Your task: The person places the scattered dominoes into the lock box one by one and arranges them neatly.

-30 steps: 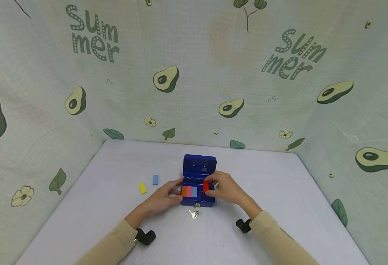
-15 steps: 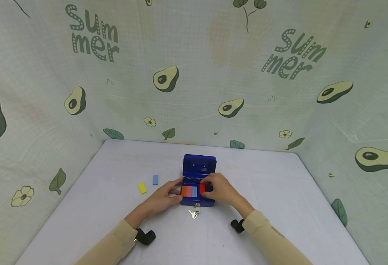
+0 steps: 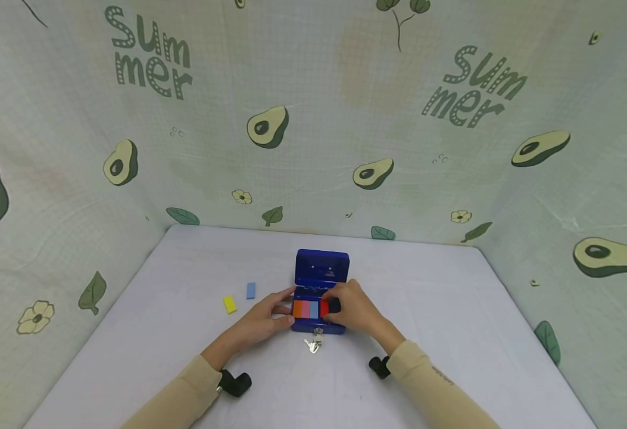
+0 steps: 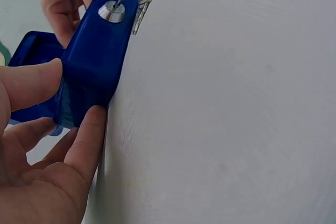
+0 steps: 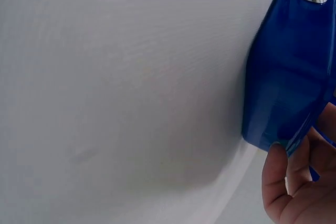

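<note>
An open blue cash box [image 3: 303, 327] stands on the table, its lid [image 3: 322, 268] tipped back. Inside, orange, pink and light blue blocks [image 3: 306, 309] lie side by side on the left. My right hand [image 3: 355, 307] reaches over the box's right side and pinches a red block [image 3: 324, 308] between thumb and fingers, just right of the light blue one. With fairly straight fingers, my left hand [image 3: 265, 317] rests against the box's left side; the left wrist view shows its thumb [image 4: 37, 83] at the upper edge. The right wrist view hides the red block.
Keys [image 3: 312, 345] hang from the lock at the box's front. Left of the box lie a yellow block [image 3: 230, 304] and a light blue block [image 3: 251, 291]. Patterned cloth walls [image 3: 313, 131] surround the white table [image 3: 426, 280] at back and sides.
My right hand has moved left with the red block, from the box's right side to near the row of blocks. My left hand and the box have stayed in place.
</note>
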Motion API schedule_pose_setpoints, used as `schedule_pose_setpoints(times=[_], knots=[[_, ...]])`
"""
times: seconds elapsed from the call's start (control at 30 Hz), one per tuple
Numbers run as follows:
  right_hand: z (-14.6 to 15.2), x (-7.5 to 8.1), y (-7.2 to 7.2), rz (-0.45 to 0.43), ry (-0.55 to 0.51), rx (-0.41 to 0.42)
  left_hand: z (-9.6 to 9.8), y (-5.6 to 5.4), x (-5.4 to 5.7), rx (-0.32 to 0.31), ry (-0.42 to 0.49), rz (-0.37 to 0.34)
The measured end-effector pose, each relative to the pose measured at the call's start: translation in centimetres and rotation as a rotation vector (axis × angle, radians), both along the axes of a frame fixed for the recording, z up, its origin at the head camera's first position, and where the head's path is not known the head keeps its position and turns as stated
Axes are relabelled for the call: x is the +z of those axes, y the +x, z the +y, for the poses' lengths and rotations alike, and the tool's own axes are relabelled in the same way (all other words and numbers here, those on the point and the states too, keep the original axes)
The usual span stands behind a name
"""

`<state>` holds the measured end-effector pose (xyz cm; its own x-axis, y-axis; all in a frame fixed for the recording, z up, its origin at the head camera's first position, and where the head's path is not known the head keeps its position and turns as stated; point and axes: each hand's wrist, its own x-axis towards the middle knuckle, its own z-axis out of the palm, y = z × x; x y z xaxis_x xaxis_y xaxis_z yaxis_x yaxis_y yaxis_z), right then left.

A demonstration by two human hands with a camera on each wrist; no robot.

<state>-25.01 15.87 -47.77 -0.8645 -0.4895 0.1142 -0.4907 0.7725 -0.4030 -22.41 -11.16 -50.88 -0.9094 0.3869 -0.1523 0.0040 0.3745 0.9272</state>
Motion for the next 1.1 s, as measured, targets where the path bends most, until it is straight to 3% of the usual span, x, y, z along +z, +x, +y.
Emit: schedule_pose_setpoints(times=[0.63,1.1], knots=[[-0.73,-0.15,0.19,0.038,0.09,-0.052,0.21,-0.06,0.22,0.015,-0.021,0.011],[-0.65,0.26,0.45,0.019,0.072,-0.049,0.1,-0.09,0.39,0.013,-0.007,0.002]])
